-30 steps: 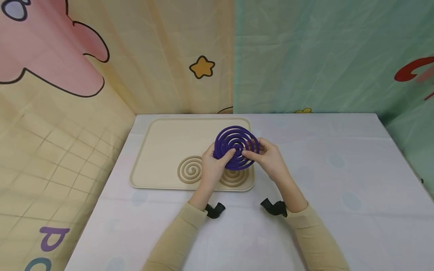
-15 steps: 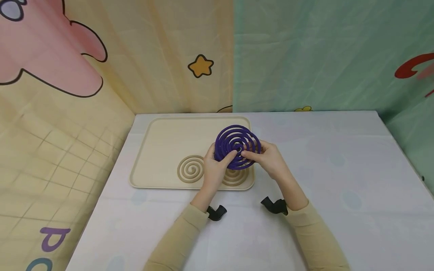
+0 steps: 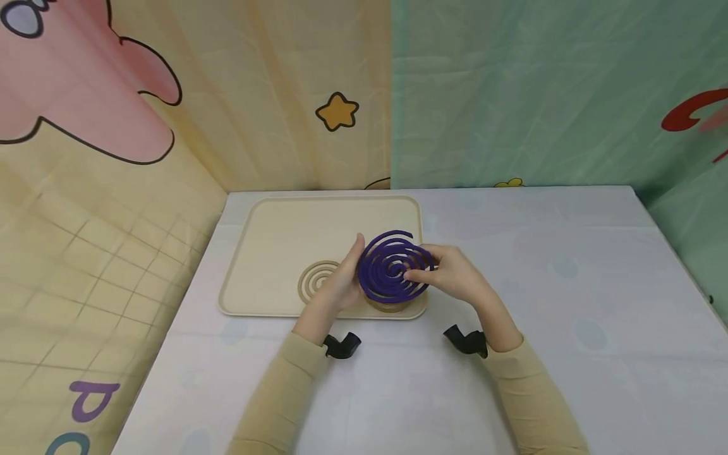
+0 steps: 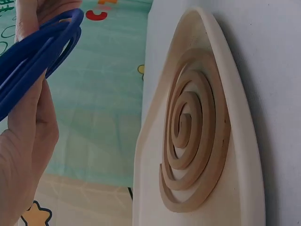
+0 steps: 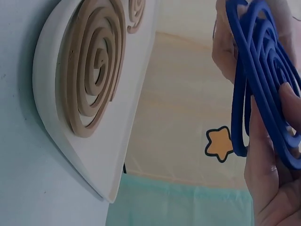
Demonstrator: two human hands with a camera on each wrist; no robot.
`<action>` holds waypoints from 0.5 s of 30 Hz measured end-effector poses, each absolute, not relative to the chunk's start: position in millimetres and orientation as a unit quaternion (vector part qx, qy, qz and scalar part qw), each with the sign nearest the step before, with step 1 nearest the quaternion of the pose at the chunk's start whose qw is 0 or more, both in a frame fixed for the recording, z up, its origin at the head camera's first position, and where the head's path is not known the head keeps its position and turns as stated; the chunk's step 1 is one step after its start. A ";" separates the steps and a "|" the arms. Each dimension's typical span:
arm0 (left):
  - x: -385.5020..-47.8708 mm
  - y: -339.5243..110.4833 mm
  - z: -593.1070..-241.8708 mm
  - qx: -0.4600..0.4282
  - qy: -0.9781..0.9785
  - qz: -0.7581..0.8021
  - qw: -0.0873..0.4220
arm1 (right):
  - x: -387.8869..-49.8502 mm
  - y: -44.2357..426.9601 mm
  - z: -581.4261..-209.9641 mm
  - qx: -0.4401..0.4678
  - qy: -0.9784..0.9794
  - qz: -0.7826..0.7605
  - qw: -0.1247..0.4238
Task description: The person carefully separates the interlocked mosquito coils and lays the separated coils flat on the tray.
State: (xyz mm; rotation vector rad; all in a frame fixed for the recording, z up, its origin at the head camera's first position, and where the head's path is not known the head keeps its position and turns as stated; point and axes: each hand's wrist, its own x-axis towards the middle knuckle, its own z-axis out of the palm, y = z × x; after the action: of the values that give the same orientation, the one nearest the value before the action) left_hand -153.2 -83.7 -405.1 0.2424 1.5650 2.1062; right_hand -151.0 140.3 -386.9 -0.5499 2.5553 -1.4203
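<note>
Purple coil: one bundle [image 3: 392,273], bluer in the wrist views, raised above the tray's right end and well apart from it; it slants, with one loose end curving free at the upper right. Whether it is one spiral or two layered, I cannot tell.
Hands: two, both at the coil.
Right hand: [image 3: 452,272] clamped on the coil's right part, thumb pressed to the near face near the centre, fingers behind.
Left hand: [image 3: 341,281] at the coil's left edge, thumb pointing up and straight, other fingers partly hidden behind; I cannot tell whether they clamp it.
Tan coils: two, flat on the tray near its front edge. The left tan coil [image 3: 313,282] is partly covered by the left hand in the head view; the right tan coil [image 3: 392,308] sits below the purple one, mostly hidden there but plain in both wrist views.
Tray: one, cream [image 3: 307,221], round-cornered, on the left half of the worktop [image 3: 546,316].
Wrist pieces: two, black, one at the left wrist [image 3: 342,346], one at the right [image 3: 467,341].
Sleeves: two, tan [image 3: 537,398].
Star: one, orange [image 3: 337,112], printed on the backdrop [image 3: 483,95].
</note>
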 end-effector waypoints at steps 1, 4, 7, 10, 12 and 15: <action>-153.8 -84.7 -404.5 0.086 0.575 0.769 0.264 | -150.6 140.7 -386.9 -0.198 0.855 -0.471 0.087; -153.7 -86.1 -404.4 0.076 0.583 0.757 0.286 | -149.3 141.0 -386.8 -0.218 0.851 -0.467 0.104; -151.5 -84.7 -405.0 0.062 0.578 0.764 0.279 | -149.8 140.1 -386.1 -0.207 0.850 -0.472 0.111; -149.4 -80.8 -406.5 0.050 0.557 0.789 0.253 | -152.2 138.8 -386.6 -0.163 0.838 -0.507 0.115; -148.2 -76.9 -407.3 0.037 0.538 0.811 0.224 | -154.4 138.0 -388.0 -0.127 0.822 -0.542 0.118; -146.8 -69.7 -409.3 0.017 0.506 0.843 0.182 | -156.9 137.1 -390.7 -0.092 0.798 -0.584 0.120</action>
State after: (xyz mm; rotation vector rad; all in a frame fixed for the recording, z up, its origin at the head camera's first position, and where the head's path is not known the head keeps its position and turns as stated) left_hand -146.8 -69.7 -409.3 0.0468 1.4275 2.3791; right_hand -156.9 137.1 -390.7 -0.2677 2.3320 -1.7055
